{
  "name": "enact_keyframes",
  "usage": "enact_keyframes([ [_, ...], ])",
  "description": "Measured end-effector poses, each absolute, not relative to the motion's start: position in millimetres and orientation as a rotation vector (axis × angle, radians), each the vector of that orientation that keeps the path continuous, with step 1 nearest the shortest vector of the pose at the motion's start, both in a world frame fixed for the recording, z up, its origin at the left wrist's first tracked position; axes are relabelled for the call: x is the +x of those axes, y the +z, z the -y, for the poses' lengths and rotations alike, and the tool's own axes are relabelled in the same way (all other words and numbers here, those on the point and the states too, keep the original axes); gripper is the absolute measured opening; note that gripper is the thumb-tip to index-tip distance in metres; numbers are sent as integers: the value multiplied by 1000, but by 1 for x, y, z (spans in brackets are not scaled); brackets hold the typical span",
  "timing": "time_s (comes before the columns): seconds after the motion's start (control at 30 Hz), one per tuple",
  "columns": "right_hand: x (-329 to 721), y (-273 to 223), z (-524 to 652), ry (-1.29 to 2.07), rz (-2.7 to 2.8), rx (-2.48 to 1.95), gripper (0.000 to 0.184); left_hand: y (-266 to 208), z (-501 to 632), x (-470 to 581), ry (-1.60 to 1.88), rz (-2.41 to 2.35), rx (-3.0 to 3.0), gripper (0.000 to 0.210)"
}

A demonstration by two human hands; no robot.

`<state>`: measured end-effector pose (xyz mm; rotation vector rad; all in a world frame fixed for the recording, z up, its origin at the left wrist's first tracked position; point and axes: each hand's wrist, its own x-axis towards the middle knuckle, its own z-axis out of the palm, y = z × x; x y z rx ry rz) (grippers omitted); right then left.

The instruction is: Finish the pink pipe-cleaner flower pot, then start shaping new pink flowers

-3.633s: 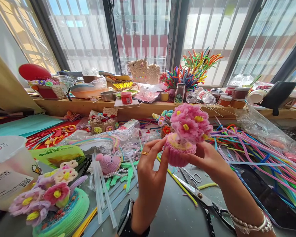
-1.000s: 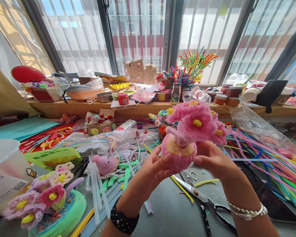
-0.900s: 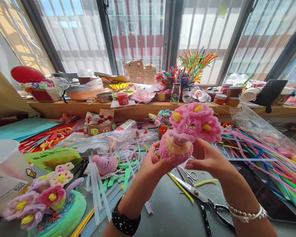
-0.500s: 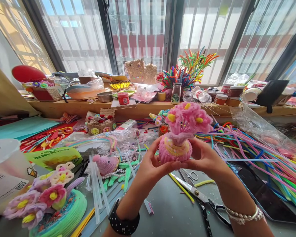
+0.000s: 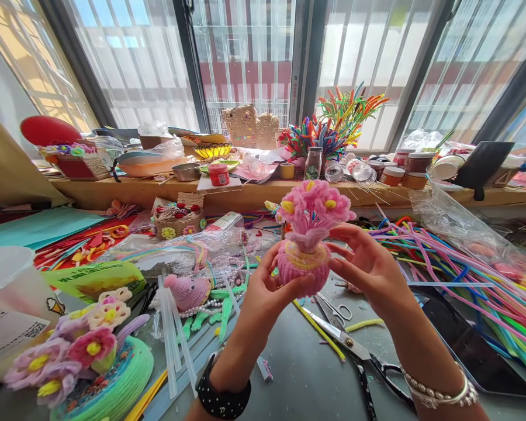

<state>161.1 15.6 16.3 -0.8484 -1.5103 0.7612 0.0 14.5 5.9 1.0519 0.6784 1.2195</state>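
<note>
A pink fuzzy pipe-cleaner flower pot point(image 5: 304, 269) is held up over the middle of the desk. Its round ribbed base has a yellowish collar, and pink blooms with yellow centres rise from it. My left hand point(image 5: 263, 301) grips the base from the left, thumb across the front and fingers behind. On the other side my right hand point(image 5: 370, 269) has its fingers apart, tips close to the base and lower petals; whether they touch I cannot tell. Below lie scissors point(image 5: 348, 342) with black handles and a yellow pipe cleaner point(image 5: 322, 333).
Loose pipe cleaners point(image 5: 447, 263) spread at right beside a dark phone-like slab point(image 5: 469, 345). Glue sticks point(image 5: 169, 333), a crocheted pink cone point(image 5: 188, 292) and a green-based flower piece point(image 5: 127, 374) are at left. Jars point(image 5: 416, 166) and a glass bottle point(image 5: 313, 165) line the sill.
The flower pot has shifted slightly left and turned a little. My right hand's fingers have loosened from its base and spread, while my left hand keeps its grip.
</note>
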Motion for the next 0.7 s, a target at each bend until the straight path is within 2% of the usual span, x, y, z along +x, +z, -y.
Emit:
enact_keyframes([
  [0.3, 158, 16, -16, 696, 1410, -909, 22, 6, -12, 3, 1233, -681, 1032, 64],
  [0.47, 159, 21, -14, 595, 1351, -981, 9, 5, -12, 3, 1291, -759, 1049, 64],
  [0.57, 157, 25, -8, 476, 1404, -1020, 8, 5, -11, 3, 1334, -843, 1070, 62],
  [0.7, 154, 29, 5, 397, 1674, -1058, 15, 5, -10, 5, 1362, -857, 1073, 62],
])
